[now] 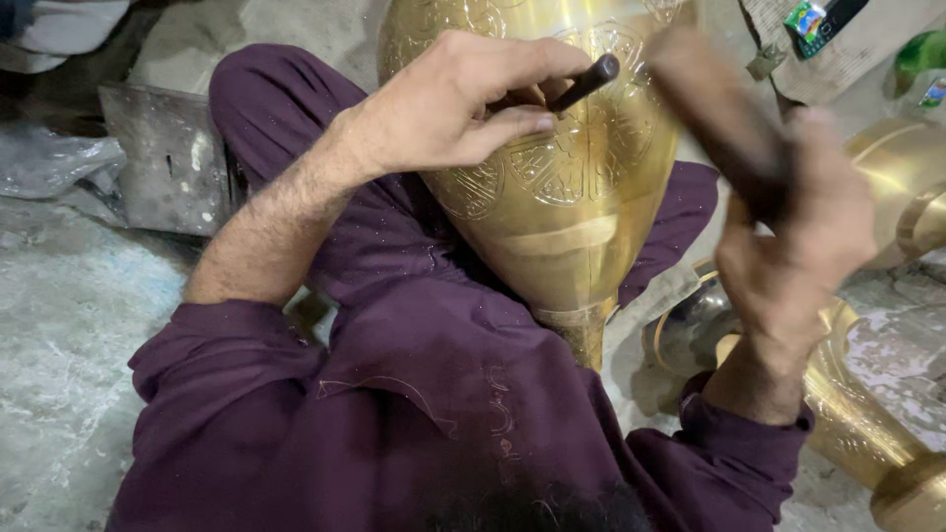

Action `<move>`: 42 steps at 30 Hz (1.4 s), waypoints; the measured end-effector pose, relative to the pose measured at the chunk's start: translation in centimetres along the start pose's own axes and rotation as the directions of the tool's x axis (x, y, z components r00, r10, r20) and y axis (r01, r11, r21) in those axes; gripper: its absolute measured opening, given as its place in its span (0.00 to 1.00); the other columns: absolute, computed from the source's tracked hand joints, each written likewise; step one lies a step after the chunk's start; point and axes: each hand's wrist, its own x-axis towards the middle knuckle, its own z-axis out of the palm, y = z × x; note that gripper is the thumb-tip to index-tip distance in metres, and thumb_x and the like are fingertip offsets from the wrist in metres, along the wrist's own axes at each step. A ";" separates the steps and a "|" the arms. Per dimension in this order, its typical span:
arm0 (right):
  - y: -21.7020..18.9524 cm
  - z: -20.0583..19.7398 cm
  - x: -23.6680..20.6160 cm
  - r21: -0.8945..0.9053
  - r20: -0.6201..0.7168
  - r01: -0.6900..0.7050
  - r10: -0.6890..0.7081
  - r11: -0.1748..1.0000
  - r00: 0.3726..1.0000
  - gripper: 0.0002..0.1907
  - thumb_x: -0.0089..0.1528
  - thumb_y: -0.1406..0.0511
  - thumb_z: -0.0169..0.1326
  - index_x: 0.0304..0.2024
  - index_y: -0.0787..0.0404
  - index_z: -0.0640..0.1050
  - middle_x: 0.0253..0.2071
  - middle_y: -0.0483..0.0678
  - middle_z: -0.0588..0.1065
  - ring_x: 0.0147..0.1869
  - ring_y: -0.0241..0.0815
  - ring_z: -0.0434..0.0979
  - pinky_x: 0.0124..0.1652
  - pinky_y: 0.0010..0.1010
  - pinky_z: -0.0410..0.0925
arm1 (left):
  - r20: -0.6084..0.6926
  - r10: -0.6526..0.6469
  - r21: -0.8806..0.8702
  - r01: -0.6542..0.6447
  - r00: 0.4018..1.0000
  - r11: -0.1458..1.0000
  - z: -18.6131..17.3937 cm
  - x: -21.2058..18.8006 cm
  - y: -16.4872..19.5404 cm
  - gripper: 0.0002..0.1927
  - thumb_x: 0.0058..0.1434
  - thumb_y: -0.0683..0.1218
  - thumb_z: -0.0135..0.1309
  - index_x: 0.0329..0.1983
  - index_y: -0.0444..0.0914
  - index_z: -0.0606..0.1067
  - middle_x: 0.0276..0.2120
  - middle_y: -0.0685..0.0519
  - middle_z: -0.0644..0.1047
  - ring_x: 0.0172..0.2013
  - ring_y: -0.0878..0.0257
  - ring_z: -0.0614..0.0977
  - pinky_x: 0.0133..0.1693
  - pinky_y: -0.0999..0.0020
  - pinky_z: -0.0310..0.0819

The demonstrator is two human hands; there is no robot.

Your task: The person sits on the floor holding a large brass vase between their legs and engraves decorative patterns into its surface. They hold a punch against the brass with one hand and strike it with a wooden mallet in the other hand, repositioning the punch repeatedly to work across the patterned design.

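A large brass vase (567, 197) with engraved patterns lies across my lap, its narrow neck pointing toward me. My left hand (458, 103) rests on its body and grips a dark metal chisel (583, 83) whose tip meets the engraved surface. My right hand (798, 246) is raised to the right of the vase, closed on a dark wooden mallet (714, 108) that is blurred with motion. I sit cross-legged in dark purple clothes (414, 374).
More brass vessels (907, 187) lie to the right on the grey concrete floor (59, 325), one long piece (867, 433) by my right knee. A grey metal block (168, 158) stands at upper left. Packets and a green object sit at top right.
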 end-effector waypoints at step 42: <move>-2.2 5.4 -6.3 0.184 -0.266 -0.115 0.162 0.976 0.950 0.40 0.64 0.79 0.59 0.74 0.58 0.58 0.53 0.53 0.72 0.51 0.49 0.73 0.50 0.38 0.70 | 0.532 0.078 -0.019 -0.080 0.843 0.997 -2.2 6.1 1.4 0.22 0.62 0.41 0.62 0.60 0.41 0.74 0.37 0.47 0.82 0.39 0.48 0.84 0.37 0.52 0.74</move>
